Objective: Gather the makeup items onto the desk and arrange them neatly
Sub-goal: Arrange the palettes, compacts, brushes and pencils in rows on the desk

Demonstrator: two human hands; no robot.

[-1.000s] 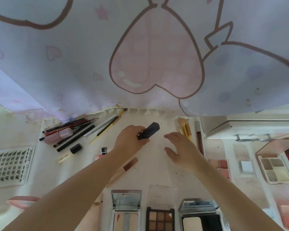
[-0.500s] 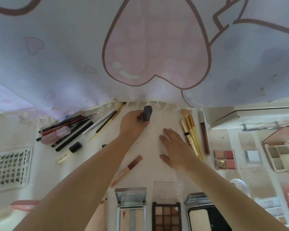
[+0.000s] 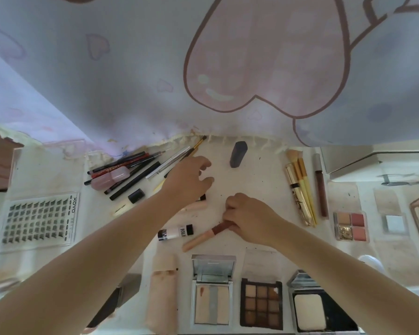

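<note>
Released from the left hand (image 3: pixel 188 182), now open-fingered, the dark tube (image 3: pixel 238 154) stands on the desk (image 3: pixel 259 180) while the right hand (image 3: pixel 249 218) pinches a lip gloss (image 3: pixel 207 235).

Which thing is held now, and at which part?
The right hand pinches the lip gloss tube at its dark red end. The left hand holds nothing.

Soft, even daylight, faint shadows, wide-angle bending and blur toward edges.
</note>
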